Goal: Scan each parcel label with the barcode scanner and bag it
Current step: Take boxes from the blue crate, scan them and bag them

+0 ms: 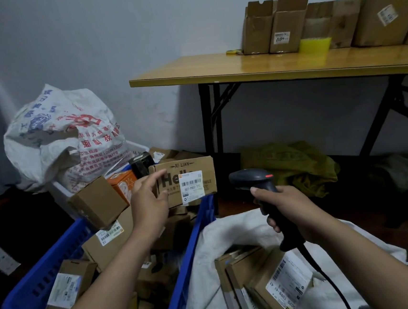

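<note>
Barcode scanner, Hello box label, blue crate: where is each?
barcode scanner (251, 179), head view, on its dark head.
Hello box label (191, 186), head view, centre of the white sticker.
blue crate (195, 232), head view, on its right wall.

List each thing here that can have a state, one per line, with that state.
Hello box: held up, label facing the camera
left hand: grips that box's left end
barcode scanner: held, red light on
right hand: grips the scanner's handle
white sack: open, parcels inside
blue crate: heaped with parcels
table boxes: flaps open
</note>
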